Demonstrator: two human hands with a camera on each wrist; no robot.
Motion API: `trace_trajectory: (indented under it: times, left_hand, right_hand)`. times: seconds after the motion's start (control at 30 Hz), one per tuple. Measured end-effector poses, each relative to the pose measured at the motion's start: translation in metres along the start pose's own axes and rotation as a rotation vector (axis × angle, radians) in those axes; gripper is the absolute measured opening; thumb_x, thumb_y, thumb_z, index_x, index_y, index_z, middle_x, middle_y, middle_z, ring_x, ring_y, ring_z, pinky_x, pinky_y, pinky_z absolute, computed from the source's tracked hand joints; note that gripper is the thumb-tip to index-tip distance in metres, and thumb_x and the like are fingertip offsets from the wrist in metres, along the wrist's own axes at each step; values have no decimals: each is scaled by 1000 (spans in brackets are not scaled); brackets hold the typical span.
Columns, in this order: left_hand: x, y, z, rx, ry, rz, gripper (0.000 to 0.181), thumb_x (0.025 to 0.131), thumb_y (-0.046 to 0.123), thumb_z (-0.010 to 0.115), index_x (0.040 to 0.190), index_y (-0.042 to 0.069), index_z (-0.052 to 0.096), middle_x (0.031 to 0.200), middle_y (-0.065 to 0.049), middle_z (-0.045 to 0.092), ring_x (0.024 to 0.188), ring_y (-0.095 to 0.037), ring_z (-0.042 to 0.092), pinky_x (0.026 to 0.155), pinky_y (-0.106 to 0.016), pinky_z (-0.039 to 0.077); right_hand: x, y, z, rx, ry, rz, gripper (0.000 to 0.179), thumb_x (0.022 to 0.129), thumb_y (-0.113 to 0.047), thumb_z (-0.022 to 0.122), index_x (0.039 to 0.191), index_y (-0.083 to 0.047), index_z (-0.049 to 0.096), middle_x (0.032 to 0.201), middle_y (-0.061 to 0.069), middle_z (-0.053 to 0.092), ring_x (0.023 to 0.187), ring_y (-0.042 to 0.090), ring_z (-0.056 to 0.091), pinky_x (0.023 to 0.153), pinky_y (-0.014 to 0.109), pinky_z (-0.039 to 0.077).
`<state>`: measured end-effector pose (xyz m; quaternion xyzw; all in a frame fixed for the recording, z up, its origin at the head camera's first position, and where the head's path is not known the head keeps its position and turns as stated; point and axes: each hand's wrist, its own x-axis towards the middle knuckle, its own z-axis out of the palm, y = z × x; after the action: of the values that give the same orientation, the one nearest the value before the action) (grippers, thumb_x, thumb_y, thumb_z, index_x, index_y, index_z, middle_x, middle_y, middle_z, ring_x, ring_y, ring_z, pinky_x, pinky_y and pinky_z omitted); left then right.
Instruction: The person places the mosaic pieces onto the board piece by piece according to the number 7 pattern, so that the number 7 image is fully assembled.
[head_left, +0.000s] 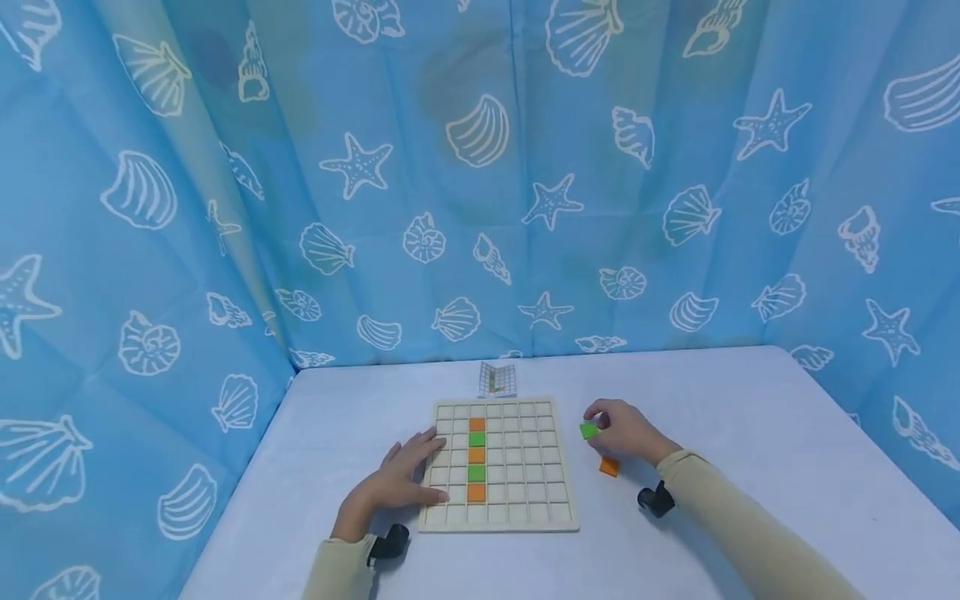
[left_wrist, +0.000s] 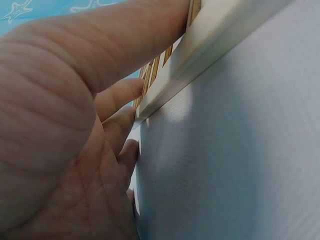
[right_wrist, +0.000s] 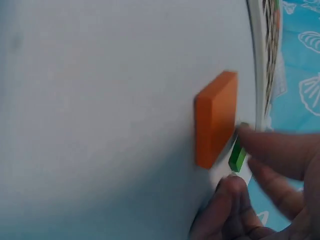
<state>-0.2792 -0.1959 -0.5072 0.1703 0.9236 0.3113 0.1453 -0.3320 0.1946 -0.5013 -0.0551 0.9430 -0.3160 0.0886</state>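
Note:
A pale wooden grid board (head_left: 532, 468) lies on the white table, with orange and green square tiles alternating down one column, an orange tile (head_left: 476, 492) at the near end. My left hand (head_left: 397, 482) rests at the board's left edge, thumb and fingertips on its rim and fingers extended. To the right of the board, my right hand (head_left: 632, 432) pinches a green tile (head_left: 588, 430) between thumb and fingers. Beside that hand, a loose orange tile (head_left: 610, 467) lies on the table; the right wrist view shows this orange tile (right_wrist: 217, 120) close by the green tile (right_wrist: 238, 156).
Behind the board stands a small folded card (head_left: 498, 380) printed with a grid pattern. A blue curtain (head_left: 420, 283) with white shells and starfish hangs along the back and sides of the table (head_left: 360, 408).

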Motion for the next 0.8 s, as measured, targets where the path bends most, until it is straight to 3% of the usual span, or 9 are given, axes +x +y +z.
trace_trajectory:
  times: [0.2, 0.37, 0.53, 0.63, 0.8]
  left_hand:
    - [1, 4, 2, -3, 7, -21, 91, 78, 41, 81, 153, 13, 38, 165, -11, 22, 153, -36, 13, 124, -60, 1]
    - [0, 6, 2, 2, 8, -27, 90, 79, 41, 81, 153, 13, 38, 165, -11, 22, 153, -35, 13, 124, -60, 1]
    - [1, 4, 0, 9, 7, -30, 90, 79, 42, 81, 152, 14, 38, 165, -11, 22, 153, -35, 14, 124, -60, 2]
    - [2, 2, 0, 14, 12, -20, 90, 78, 42, 81, 152, 13, 39, 165, -11, 22, 153, -36, 14, 124, -60, 2]
    - [0, 2, 1, -12, 21, 5, 89, 78, 40, 82, 151, 10, 40, 164, -14, 24, 152, -38, 16, 123, -62, 2]
  right_hand:
    - [8, 2, 0, -77, 2, -17, 26, 82, -13, 78, 105, -8, 68, 104, 10, 62, 93, 24, 55, 85, 42, 55]
    - [11, -2, -1, -42, 55, -27, 19, 82, -8, 75, 94, -6, 61, 90, 7, 61, 80, 21, 53, 74, 35, 52]
    - [10, -22, 2, -7, 95, -76, 16, 88, -7, 70, 103, -4, 64, 85, 6, 61, 73, 18, 53, 62, 30, 48]
    - [6, -41, 11, 12, 87, -118, 18, 88, -8, 71, 105, -5, 67, 86, 4, 63, 74, 16, 55, 64, 30, 49]
    - [-2, -66, 33, 33, 36, -223, 12, 86, -10, 75, 96, -9, 69, 81, -3, 61, 74, 12, 54, 67, 28, 48]
